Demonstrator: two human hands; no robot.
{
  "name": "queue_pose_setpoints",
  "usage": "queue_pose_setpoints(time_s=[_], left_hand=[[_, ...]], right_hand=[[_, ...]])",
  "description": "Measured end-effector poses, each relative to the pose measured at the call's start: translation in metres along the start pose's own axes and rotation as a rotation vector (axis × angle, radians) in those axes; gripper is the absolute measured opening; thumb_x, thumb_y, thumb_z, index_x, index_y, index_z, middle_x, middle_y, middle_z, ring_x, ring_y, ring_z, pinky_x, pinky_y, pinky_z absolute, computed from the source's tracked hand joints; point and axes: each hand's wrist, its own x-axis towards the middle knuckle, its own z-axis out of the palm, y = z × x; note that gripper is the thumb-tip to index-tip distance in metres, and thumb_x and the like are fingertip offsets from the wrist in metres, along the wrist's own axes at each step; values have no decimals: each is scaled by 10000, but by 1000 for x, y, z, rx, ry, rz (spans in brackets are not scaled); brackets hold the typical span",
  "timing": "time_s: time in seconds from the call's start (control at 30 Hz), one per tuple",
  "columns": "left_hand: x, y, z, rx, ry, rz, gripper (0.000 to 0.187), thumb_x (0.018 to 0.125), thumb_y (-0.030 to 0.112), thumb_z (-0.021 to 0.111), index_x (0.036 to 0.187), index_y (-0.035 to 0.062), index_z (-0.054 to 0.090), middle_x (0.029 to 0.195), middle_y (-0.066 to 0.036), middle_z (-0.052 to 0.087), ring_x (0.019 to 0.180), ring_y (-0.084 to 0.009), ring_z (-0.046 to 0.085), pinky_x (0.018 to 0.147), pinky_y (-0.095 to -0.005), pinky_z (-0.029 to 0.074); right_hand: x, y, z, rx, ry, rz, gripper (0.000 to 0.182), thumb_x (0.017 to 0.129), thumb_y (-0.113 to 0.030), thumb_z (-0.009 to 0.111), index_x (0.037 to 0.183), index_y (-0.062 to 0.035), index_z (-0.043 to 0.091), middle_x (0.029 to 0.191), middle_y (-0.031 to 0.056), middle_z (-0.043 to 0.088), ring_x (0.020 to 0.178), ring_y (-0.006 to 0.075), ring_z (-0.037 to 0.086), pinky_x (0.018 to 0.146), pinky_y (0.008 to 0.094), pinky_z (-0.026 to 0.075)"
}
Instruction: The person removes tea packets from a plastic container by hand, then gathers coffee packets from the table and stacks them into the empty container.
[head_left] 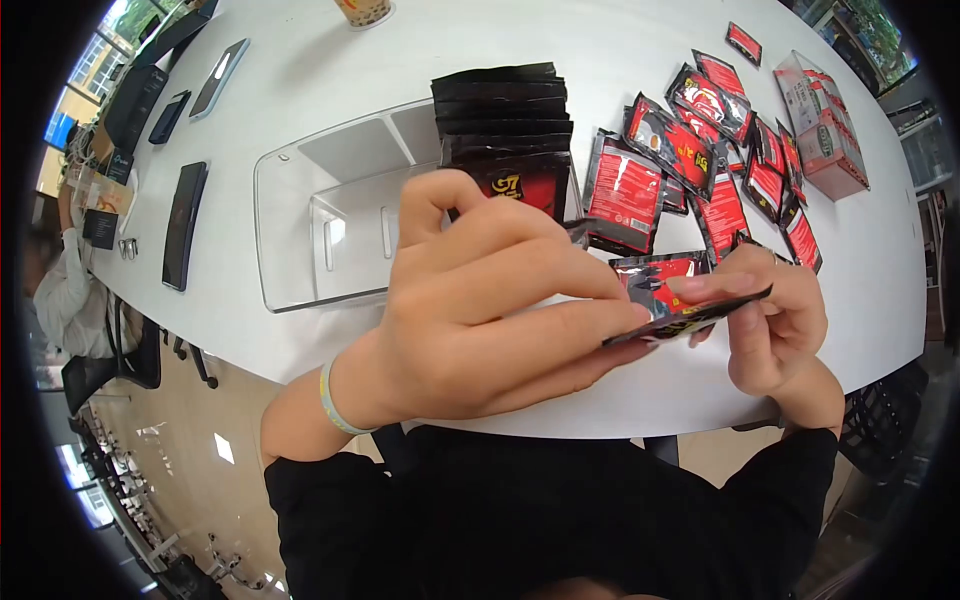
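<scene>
In front of me, a black coffee sachet (690,322) is pinched at both ends, seen nearly edge-on. My left hand (480,300) has its fingers closed on the near-left end. The thumb and fingers of my right hand (782,325) grip the other end. Just behind it shows another red-and-black sachet (660,272), partly covered by my fingers. Beyond my left hand stands a clear plastic bin (262,240). A row of upright coffee sachets (505,120) fills its right side, the nearest reading "G7". My left hand hides the bin's front right corner.
A loose pile of red-and-black sachets (720,205) lies to the right, with a red carton (835,150) behind it. Several phones, including a dark phone (184,228), lie at left. A drink cup (365,10) stands at the far edge. Another person (75,290) sits at far left.
</scene>
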Motion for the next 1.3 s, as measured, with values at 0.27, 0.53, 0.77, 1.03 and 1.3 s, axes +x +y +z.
queue_pose_setpoints(time_s=[0.27, 0.53, 0.77, 1.03, 1.3], left_hand=[[-7, -30, -47, -59, 359, -119, 142, 775, -14, 636, 903, -62, 597, 892, -138, 626, 718, -147, 568, 581, -250, 439], [2, -31, -46, 56, 32, -454, 131, 677, 98, 711, 686, 2, 623, 651, -58, 605, 614, -164, 513, 612, -255, 374], [-6, -42, -40, -63, -389, -590, 153, 653, 121, 715, 756, 20, 663, 623, -88, 602, 566, -237, 469, 579, -300, 371], [-3, -37, -40, -184, -398, -729, 188, 689, 146, 701, 776, -12, 649, 606, -125, 599, 536, -229, 576, 558, -260, 462], [-10, -2, -27, -477, -5, -875, 669, 844, 245, 594, 1316, -54, 225, 1178, -173, 482, 1009, -186, 522, 838, -289, 437]], right_hand=[[1, 22, 9, 111, 99, -139, 367, 844, 33, 478, 1187, 22, 347, 1020, 223, 600, 773, 157, 615, 685, 241, 501], [-1, 45, 20, 222, 196, 179, 340, 859, 12, 488, 1186, -5, 398, 917, 126, 628, 738, 99, 587, 640, 209, 459], [1, 64, 20, 380, 135, 367, 300, 864, -20, 518, 1157, -17, 455, 825, 64, 617, 701, 80, 564, 628, 206, 435], [0, 64, 23, 341, 69, 417, 216, 861, -18, 531, 1078, -19, 523, 795, 44, 601, 679, 72, 552, 613, 210, 436], [13, 53, 33, -161, -34, 13, 778, 662, -172, 759, 1295, 14, 348, 1112, 188, 549, 973, 277, 564, 739, 316, 479]])
